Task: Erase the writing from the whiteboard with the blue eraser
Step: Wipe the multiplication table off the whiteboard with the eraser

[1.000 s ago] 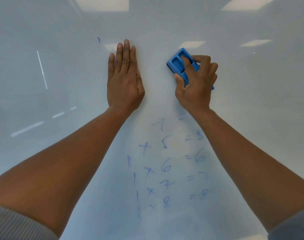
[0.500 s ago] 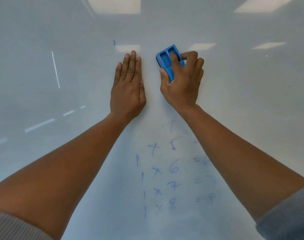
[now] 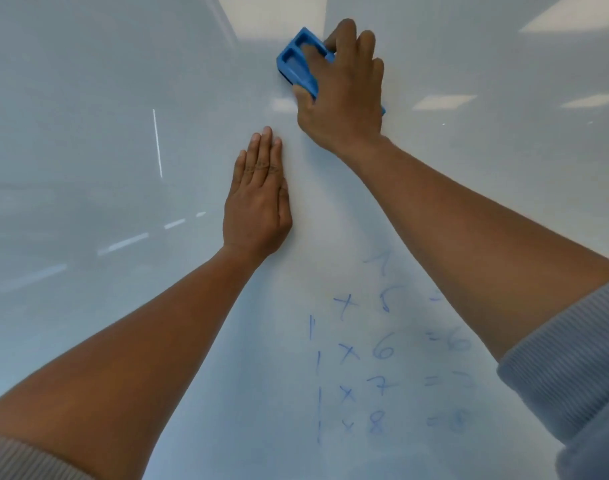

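Blue plastic eraser [image 3: 298, 65], its back moulded into rectangular recesses, sits pressed against the glossy whiteboard [image 3: 88, 98], gripped by the right hand [image 3: 344, 95]. Left hand [image 3: 258, 202] lies flat, fingers together, lower-left of it.

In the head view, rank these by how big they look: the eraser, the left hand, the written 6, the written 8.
1. Left hand
2. Eraser, partly hidden under the right hand, so its full size is unsure
3. The 6 and the 8 look alike; unranked.
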Available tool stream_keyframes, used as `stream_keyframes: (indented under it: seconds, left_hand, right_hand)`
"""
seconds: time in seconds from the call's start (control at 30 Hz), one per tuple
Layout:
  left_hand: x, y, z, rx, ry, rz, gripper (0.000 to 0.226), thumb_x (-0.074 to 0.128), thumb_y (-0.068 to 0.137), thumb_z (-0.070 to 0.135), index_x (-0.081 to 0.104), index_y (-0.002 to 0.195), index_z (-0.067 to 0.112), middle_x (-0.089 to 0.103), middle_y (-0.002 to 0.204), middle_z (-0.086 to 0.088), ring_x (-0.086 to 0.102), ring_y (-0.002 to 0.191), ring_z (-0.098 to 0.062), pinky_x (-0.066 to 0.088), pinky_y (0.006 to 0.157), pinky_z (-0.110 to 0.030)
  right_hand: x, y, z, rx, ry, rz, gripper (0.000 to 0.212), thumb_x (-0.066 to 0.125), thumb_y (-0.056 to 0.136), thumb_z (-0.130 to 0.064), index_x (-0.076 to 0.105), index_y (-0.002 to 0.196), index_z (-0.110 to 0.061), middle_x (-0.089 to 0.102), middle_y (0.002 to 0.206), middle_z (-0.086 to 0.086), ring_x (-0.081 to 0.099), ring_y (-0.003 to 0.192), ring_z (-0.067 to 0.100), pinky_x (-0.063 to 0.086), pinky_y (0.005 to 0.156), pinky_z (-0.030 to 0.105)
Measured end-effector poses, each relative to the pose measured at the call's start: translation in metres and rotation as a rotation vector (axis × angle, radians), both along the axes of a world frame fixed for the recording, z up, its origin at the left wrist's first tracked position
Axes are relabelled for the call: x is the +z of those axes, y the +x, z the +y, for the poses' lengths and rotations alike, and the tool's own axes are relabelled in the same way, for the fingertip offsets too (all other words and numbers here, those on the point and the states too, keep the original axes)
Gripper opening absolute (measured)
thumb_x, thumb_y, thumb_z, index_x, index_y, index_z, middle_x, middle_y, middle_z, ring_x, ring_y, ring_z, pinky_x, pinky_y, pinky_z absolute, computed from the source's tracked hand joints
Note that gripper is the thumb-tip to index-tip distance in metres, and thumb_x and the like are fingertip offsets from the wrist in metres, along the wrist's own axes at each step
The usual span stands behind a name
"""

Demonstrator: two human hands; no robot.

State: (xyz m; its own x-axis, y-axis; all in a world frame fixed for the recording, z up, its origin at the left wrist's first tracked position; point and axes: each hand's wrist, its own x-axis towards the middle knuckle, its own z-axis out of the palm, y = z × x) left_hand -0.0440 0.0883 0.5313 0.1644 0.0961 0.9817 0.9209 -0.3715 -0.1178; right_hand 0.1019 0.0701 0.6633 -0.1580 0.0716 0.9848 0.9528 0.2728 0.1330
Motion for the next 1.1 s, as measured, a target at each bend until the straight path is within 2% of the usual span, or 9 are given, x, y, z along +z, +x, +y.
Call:
stream_keyframes:
  seconds: [0.1, 0.23, 0.33, 0.5, 0.73, 0.8, 0.93, 1.1]
  left_hand:
    - [0.001, 0.000, 0.000, 0.004, 0.000, 0.003, 0.055, 0.033, 0.105, 0.014, 0.022, 0.157, 0.003, 0.019, 0.166, -0.014, 0.013, 0.156, -0.026, 0.011, 0.128, -0.041]
    - [0.000, 0.000, 0.000, 0.001, -0.005, -0.011, 0.055, 0.033, 0.105, 0.014, 0.023, 0.157, 0.002, 0.020, 0.166, -0.014, 0.014, 0.156, -0.026, 0.011, 0.128, -0.042]
    - [0.000, 0.000, -0.001, 0.007, -0.020, -0.006, 0.055, 0.032, 0.105, 0.016, 0.022, 0.158, 0.003, 0.019, 0.166, -0.013, 0.012, 0.156, -0.025, 0.009, 0.128, -0.041]
    - [-0.001, -0.004, -0.003, 0.004, -0.030, 0.010, 0.055, 0.032, 0.105, 0.015, 0.022, 0.158, 0.004, 0.018, 0.167, -0.012, 0.012, 0.156, -0.024, 0.011, 0.128, -0.039]
    - [-0.001, -0.001, -0.008, 0.004, -0.092, -0.014, 0.056, 0.029, 0.106, 0.019, 0.019, 0.159, 0.005, 0.014, 0.168, -0.011, 0.008, 0.156, -0.023, 0.007, 0.129, -0.039]
    - [-0.001, 0.000, -0.009, 0.002, -0.087, -0.017, 0.056, 0.030, 0.106, 0.017, 0.019, 0.159, 0.005, 0.015, 0.167, -0.011, 0.009, 0.156, -0.024, 0.007, 0.129, -0.040]
    - [-0.002, 0.000, -0.009, -0.003, -0.070, -0.024, 0.056, 0.033, 0.104, 0.012, 0.021, 0.158, 0.004, 0.016, 0.167, -0.012, 0.010, 0.156, -0.025, 0.008, 0.128, -0.041]
    - [-0.002, 0.007, -0.010, -0.025, -0.089, -0.067, 0.055, 0.032, 0.106, 0.014, 0.020, 0.158, 0.003, 0.014, 0.167, -0.013, 0.009, 0.156, -0.024, 0.005, 0.129, -0.040]
  right_hand:
    - [0.004, -0.009, -0.002, 0.012, -0.004, 0.053, 0.049, 0.053, 0.089, -0.045, 0.051, 0.131, -0.020, 0.043, 0.135, 0.009, 0.040, 0.123, 0.026, 0.039, 0.092, 0.034]
    - [-0.028, -0.012, -0.005, 0.035, -0.029, -0.138, 0.049, 0.050, 0.088, -0.044, 0.050, 0.131, -0.019, 0.044, 0.130, 0.009, 0.041, 0.119, 0.028, 0.040, 0.091, 0.038]
    - [-0.024, -0.007, -0.006, -0.009, -0.014, -0.196, 0.051, 0.051, 0.088, -0.044, 0.048, 0.133, -0.019, 0.044, 0.133, 0.011, 0.041, 0.121, 0.030, 0.040, 0.092, 0.041]
    - [0.005, -0.007, -0.003, -0.045, -0.007, 0.071, 0.047, 0.053, 0.091, -0.043, 0.050, 0.132, -0.020, 0.041, 0.140, 0.010, 0.038, 0.128, 0.028, 0.039, 0.094, 0.037]
    - [-0.032, -0.005, -0.007, 0.032, -0.037, -0.126, 0.048, 0.058, 0.088, -0.046, 0.053, 0.129, -0.021, 0.044, 0.130, 0.008, 0.041, 0.120, 0.027, 0.039, 0.093, 0.037]
    - [-0.022, -0.002, -0.007, 0.023, -0.033, -0.092, 0.048, 0.058, 0.088, -0.045, 0.053, 0.129, -0.021, 0.044, 0.130, 0.008, 0.041, 0.120, 0.027, 0.039, 0.093, 0.037]
    - [-0.012, 0.003, -0.008, 0.020, -0.044, 0.117, 0.048, 0.057, 0.088, -0.044, 0.052, 0.131, -0.023, 0.043, 0.132, 0.007, 0.041, 0.120, 0.025, 0.041, 0.092, 0.034]
    - [-0.050, 0.005, -0.010, 0.034, -0.048, 0.008, 0.049, 0.053, 0.090, -0.043, 0.050, 0.134, -0.022, 0.046, 0.128, 0.009, 0.042, 0.115, 0.027, 0.041, 0.088, 0.037]
